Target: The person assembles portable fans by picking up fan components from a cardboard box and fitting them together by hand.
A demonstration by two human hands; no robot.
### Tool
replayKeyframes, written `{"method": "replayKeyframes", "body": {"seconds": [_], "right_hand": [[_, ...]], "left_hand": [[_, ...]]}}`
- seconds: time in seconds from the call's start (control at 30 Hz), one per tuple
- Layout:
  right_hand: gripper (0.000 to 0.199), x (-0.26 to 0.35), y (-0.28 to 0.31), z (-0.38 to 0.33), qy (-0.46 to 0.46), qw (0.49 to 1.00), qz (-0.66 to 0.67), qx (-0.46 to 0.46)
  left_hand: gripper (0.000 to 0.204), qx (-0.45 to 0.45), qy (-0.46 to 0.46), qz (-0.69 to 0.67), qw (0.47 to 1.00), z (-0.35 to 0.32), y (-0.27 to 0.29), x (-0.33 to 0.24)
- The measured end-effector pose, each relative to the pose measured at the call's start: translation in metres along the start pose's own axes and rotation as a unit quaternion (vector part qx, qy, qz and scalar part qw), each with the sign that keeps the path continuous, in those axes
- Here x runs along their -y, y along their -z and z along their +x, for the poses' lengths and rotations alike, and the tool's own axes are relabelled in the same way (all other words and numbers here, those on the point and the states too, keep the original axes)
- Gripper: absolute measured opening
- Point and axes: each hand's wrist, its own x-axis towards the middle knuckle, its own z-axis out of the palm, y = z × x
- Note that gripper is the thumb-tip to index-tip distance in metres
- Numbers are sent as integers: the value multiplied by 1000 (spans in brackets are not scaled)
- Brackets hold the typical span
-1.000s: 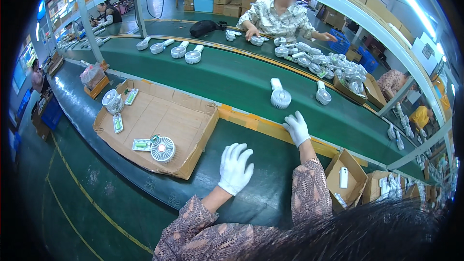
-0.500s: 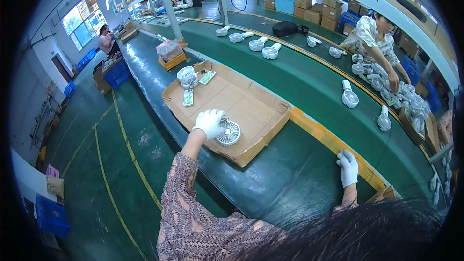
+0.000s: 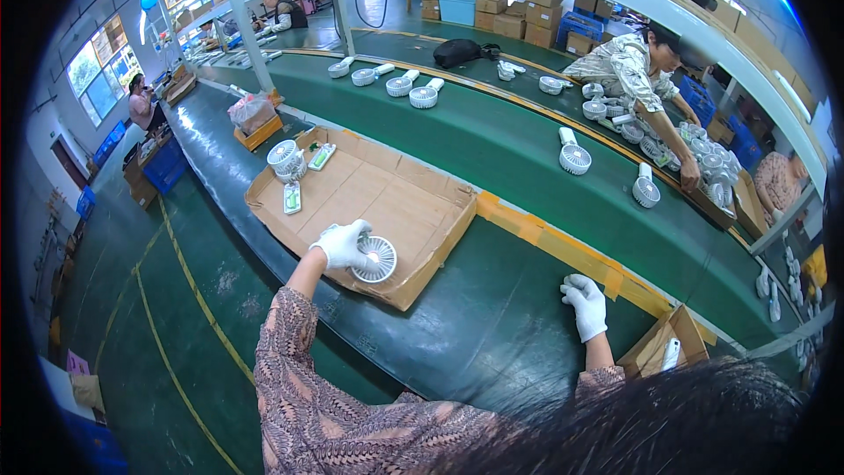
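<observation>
In a shallow cardboard tray [image 3: 413, 183], a round white fan head [image 3: 376, 260] lies by the near edge. My left hand [image 3: 343, 244], in a white glove, has its fingers closed on the rim of this fan head. At the tray's far left stand stacked white fan heads [image 3: 285, 158], with two white-and-green handle parts, one [image 3: 323, 157] beside them and one [image 3: 292, 197] in front. My right hand [image 3: 585, 306], gloved too, rests on the dark bench to the right of the tray. Its fingers are curled and nothing shows in them.
A small open cardboard box [image 3: 646, 352] holding a white part is by my right forearm. Beyond the tray, several handheld fans [image 3: 575, 158] lie on a green conveyor [image 3: 492, 145]. Across it, a co-worker [image 3: 637, 70] reaches into a fan pile [image 3: 703, 158]. An orange bin [image 3: 259, 132] holds a bag.
The view has swung right, so the scene sits further left. My left hand stays at the fan head, which now shows its grille more fully. The co-worker's arm has shifted over the pile.
</observation>
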Motion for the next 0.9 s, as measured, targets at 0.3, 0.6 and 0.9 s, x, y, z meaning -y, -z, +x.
{"method": "replayKeyframes", "body": {"seconds": [0.3,0.6,0.9], "right_hand": [[28,1,-7,-21,-5,1000,-19,2],[89,59,-36,-61,95,993,-15,66],[108,64,-1,-100,47,974,181,130]], "left_hand": [[34,-279,-101,-463,835,2,-27,-40],[26,-19,-192,-790,582,-30,-40,-205],[30,500,-72,-752,423,-43,-135,-259]]}}
